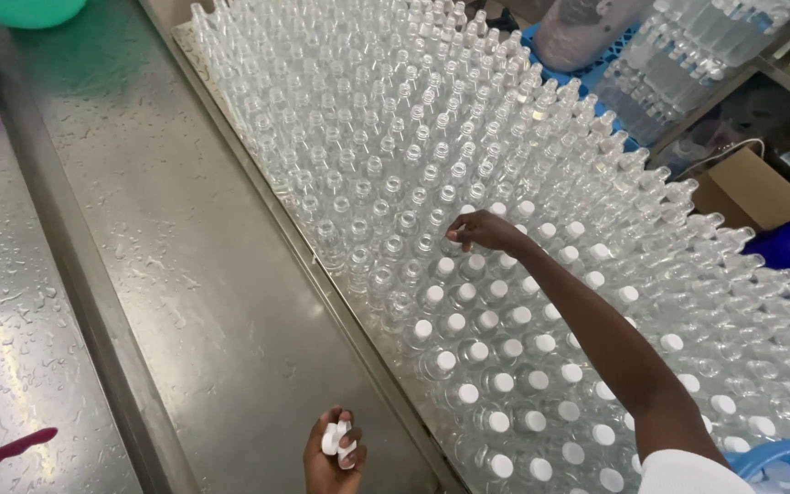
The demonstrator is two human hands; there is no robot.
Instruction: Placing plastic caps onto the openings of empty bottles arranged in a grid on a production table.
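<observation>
A dense field of small clear bottles is spread across the right and far part of the scene, and those in the near-right rows are already fitted with white caps, while the far and left rows are seen with open necks. The right arm is stretched out from the near right corner across the capped rows, and the right hand is held with its fingers pinched together over a bottle at the edge of the uncapped rows; whether a cap is gripped between the fingertips cannot be told. The left hand is kept low at the near edge, curled shut around a few loose caps. Beneath it a wet steel table is seen running away to the far left. A blue tub is glimpsed at the near right corner, and a cardboard box at the right.
</observation>
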